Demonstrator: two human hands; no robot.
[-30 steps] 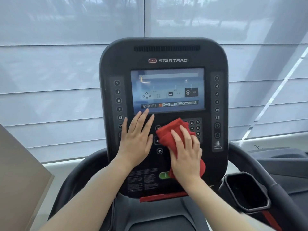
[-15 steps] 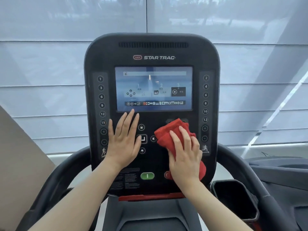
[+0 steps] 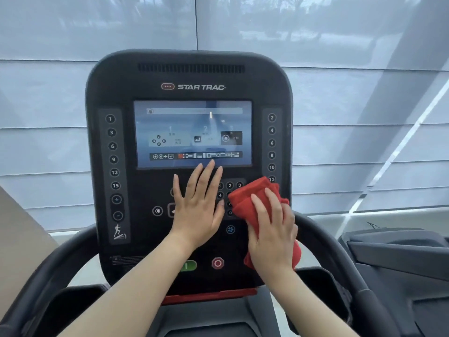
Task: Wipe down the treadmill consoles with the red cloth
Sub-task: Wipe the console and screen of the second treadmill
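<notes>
— Head view: how is the treadmill console (image 3: 116, 251) braced?
— It is steadied by the left hand (image 3: 198, 210), laid flat with fingers spread.
— And the red cloth (image 3: 252, 198)?
— Bunched under the right hand (image 3: 273, 234); soft and light, best held by its bulk.

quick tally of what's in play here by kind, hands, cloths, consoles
hands: 2, left hand flat on the panel, right hand pressing the cloth
red cloth: 1
treadmill console: 1
total: 4
</notes>
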